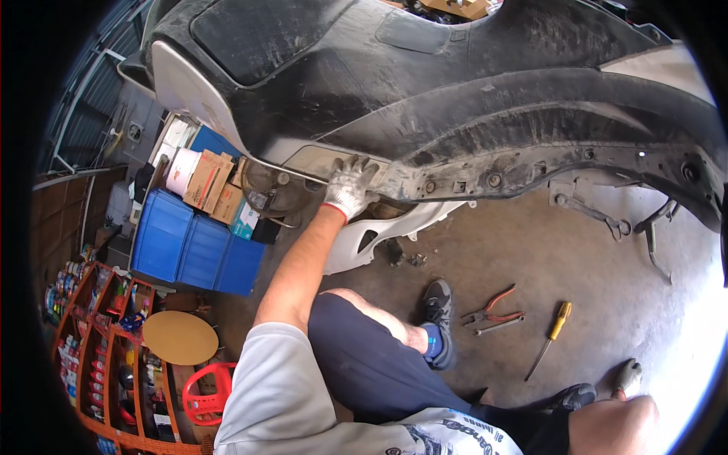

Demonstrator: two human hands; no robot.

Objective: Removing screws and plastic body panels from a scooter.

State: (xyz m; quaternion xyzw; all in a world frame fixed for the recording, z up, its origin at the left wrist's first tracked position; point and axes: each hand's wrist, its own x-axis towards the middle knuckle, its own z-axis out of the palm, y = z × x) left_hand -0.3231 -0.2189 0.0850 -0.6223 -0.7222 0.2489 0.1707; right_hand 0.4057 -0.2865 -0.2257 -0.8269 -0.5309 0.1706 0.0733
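My left hand (351,186), in a grey-coated white work glove with a red cuff, lies with spread fingers on the pale lower section (307,161) of a large, dusty black vehicle panel (364,83). Just below that hand, a white curved plastic trim piece (356,246) rests low by the floor. Off to the lower right, my right hand (629,376), also gloved, hangs near my shoe, apart from the panel. It looks small and foreshortened, so its finger pose is unclear. Nearest to it on the floor is a yellow-handled screwdriver (560,322).
Red-handled pliers (497,305) and a wrench (500,326) lie beside my shoe. Metal brackets (591,212) are under the panel's right part. Small fasteners (417,259) lie near the trim. Blue bins (193,243), an orange shelf (114,364) and a red stool (208,394) stand left.
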